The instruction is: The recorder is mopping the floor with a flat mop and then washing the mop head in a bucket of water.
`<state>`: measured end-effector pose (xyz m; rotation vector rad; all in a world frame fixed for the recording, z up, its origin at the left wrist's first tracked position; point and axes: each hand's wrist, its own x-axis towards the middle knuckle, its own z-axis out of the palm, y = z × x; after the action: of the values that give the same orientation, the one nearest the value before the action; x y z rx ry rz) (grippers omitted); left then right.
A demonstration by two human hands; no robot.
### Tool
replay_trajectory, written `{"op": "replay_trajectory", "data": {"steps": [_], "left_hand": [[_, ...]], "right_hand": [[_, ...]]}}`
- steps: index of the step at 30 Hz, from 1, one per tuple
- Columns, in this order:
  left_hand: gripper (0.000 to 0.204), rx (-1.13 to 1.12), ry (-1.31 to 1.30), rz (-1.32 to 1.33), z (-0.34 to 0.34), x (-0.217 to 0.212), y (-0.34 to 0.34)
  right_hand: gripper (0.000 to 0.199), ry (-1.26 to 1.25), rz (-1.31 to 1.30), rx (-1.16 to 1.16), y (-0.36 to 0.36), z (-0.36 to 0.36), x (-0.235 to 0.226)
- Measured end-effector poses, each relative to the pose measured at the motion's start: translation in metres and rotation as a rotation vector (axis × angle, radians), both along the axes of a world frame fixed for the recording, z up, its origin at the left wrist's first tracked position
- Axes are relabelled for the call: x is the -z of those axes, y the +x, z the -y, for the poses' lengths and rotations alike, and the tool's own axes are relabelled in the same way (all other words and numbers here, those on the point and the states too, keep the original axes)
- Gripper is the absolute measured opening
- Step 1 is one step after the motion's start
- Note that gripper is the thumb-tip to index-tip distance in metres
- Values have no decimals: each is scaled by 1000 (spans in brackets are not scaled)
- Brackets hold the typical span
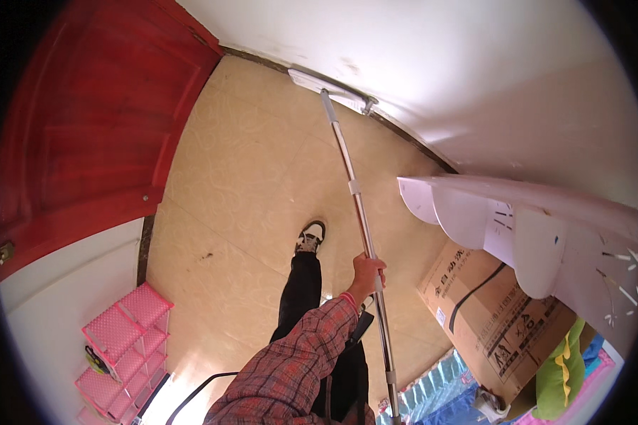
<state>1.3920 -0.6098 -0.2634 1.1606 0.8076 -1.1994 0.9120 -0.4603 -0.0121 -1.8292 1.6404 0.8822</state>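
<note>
My left hand [366,275], in a red plaid sleeve with a red band at the wrist, is wrapped round the metal pole of a flat mop [360,216]. The pole slants from the lower edge up to the far wall. At its end, the white mop head [346,98] lies along the foot of the white wall, on the tan floor [255,163]. My right hand is out of view; the near end of the pole leaves the picture at the bottom. My shoe [310,235] stands on the floor left of the pole.
A red door [99,120] stands at the left, above a pink dotted shelf rack [124,333]. At the right are a pale scalloped panel [500,219], a large cardboard box [500,312], a green plush [561,375] and blue patterned cloth [439,389].
</note>
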Motion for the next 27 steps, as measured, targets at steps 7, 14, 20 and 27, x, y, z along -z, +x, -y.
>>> {"op": "replay_trajectory", "data": {"steps": [7, 14, 20, 27], "left_hand": [[20, 52, 11, 22, -23, 35, 35], [17, -5, 89, 209, -44, 82, 168], [18, 24, 187, 118, -48, 85, 283], [16, 6, 99, 275, -45, 75, 275]], "right_hand": [[32, 182, 11, -110, 14, -13, 50], [39, 335, -41, -126, 183, 54, 94], [40, 398, 115, -178, 295, 78, 114], [37, 374, 47, -169, 294, 87, 69]]}}
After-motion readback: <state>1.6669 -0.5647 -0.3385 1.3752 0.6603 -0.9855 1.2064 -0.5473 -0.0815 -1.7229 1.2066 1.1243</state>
